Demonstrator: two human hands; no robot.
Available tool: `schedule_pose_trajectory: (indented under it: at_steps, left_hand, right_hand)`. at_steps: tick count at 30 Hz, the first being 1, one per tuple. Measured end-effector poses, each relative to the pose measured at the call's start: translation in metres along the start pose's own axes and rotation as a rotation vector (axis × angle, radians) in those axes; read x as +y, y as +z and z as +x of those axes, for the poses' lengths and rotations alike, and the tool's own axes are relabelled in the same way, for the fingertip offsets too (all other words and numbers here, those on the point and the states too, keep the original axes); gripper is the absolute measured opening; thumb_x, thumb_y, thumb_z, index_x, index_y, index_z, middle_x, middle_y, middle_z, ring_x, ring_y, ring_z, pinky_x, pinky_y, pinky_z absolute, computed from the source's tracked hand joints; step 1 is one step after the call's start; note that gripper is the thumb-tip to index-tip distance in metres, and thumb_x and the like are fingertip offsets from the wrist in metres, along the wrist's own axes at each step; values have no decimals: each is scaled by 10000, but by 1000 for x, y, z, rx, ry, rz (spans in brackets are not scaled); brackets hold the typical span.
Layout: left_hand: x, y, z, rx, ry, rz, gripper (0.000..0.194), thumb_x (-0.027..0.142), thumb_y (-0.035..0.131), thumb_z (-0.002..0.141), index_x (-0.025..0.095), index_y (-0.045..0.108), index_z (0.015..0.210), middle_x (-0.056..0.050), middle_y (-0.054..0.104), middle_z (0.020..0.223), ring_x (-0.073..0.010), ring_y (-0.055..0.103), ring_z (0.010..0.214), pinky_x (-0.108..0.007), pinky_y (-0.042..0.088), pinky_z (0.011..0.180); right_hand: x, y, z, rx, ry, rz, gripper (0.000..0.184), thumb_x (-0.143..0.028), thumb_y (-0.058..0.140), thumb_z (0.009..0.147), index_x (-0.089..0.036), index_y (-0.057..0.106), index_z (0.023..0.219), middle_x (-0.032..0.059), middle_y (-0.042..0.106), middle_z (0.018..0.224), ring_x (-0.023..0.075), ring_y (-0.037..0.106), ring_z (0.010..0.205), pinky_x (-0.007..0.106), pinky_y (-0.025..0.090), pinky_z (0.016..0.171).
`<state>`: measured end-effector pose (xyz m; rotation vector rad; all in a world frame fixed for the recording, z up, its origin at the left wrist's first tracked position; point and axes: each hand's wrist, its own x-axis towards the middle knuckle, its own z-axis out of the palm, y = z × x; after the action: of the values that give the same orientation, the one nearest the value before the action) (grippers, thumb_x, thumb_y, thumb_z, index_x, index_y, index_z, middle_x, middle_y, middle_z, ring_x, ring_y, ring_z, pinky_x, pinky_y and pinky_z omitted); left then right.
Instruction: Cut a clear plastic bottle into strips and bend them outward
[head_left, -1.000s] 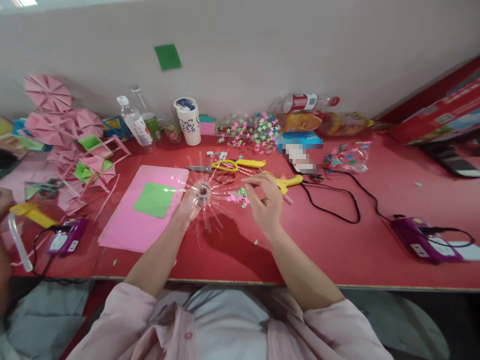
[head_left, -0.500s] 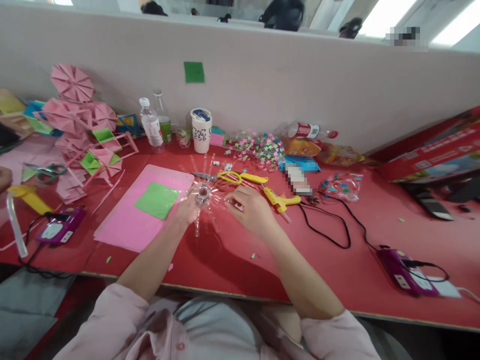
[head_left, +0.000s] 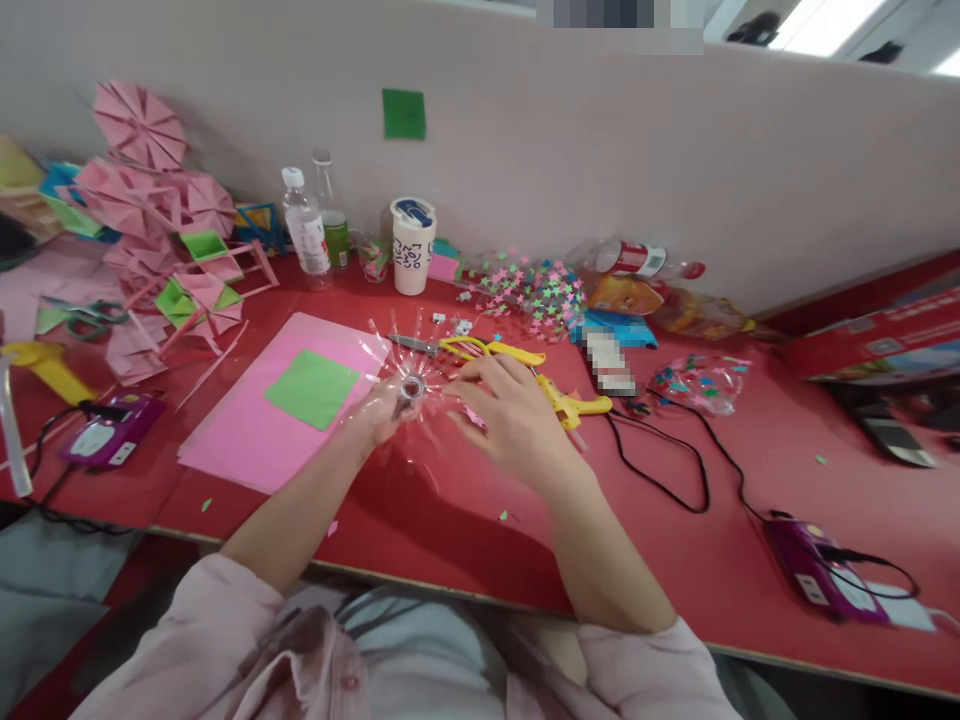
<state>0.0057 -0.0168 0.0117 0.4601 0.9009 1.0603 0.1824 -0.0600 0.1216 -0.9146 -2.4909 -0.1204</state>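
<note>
My left hand point(head_left: 377, 412) grips a clear plastic bottle top cut into splayed strips point(head_left: 412, 386), held just above the red table point(head_left: 450, 520). My right hand point(head_left: 504, 418) is right beside it with fingers curled toward the strips; a few small paper stars point(head_left: 474, 420) lie under the fingers. Whether the fingers pinch a star or a strip is blurred. Yellow scissors point(head_left: 480, 350) and a yellow glue gun point(head_left: 571, 405) lie just beyond my right hand.
A pink sheet with a green square point(head_left: 311, 388) lies left. Bottles and a white cup point(head_left: 412, 245) stand by the wall beside a pile of star confetti point(head_left: 536, 290). Pink folded paper pieces point(head_left: 150, 220) fill the far left. Purple power adapters point(head_left: 814, 570) with black cords sit right and left.
My right hand has moved left from the loose stars to the cut bottle top. The camera view shifted slightly; my left hand keeps hold of the bottle top.
</note>
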Motion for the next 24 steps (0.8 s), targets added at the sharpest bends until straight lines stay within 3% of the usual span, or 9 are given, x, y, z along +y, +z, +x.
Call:
schedule_pose_trajectory:
  at_steps: [5,9,12,19,24]
  left_hand:
    - [-2,-2,-1,-2,27,101,349,324,553,920,159,488,618,39,443,503,-22,321,369,-140,210,350]
    - [-3,-3,-1,18,14,110,355,310,486,944,156,493,624,31,448,503,-21,328,366,-130,206,347]
    - [-2,-1,-4,13,-23,124,360,297,491,937,157,483,605,36,430,474,-18,304,347,-131,193,339]
    - [6,8,-10,-73,-150,101,428,311,441,966,163,423,564,49,381,430,-11,232,326,-128,159,327]
    - [6,6,-9,-78,-164,151,449,349,417,988,165,438,578,65,342,422,-14,214,317,-144,125,337]
  right_hand:
    - [0,0,-2,-46,13,30,270,-164,607,895,-125,646,1160,165,631,1186,298,532,1111,479,461,971]
    - [-1,4,-3,-96,3,20,129,-157,569,919,-170,689,963,133,649,1136,293,522,1107,477,446,970]
    - [-2,7,-2,-86,22,54,158,-149,545,929,-193,677,853,122,658,1099,287,518,1109,475,434,972]
    - [4,10,2,-33,109,197,162,-186,502,950,-191,612,832,98,681,919,229,577,894,392,455,860]
    - [7,16,3,-12,218,212,152,-178,529,916,-211,568,772,40,670,760,196,577,759,380,433,849]
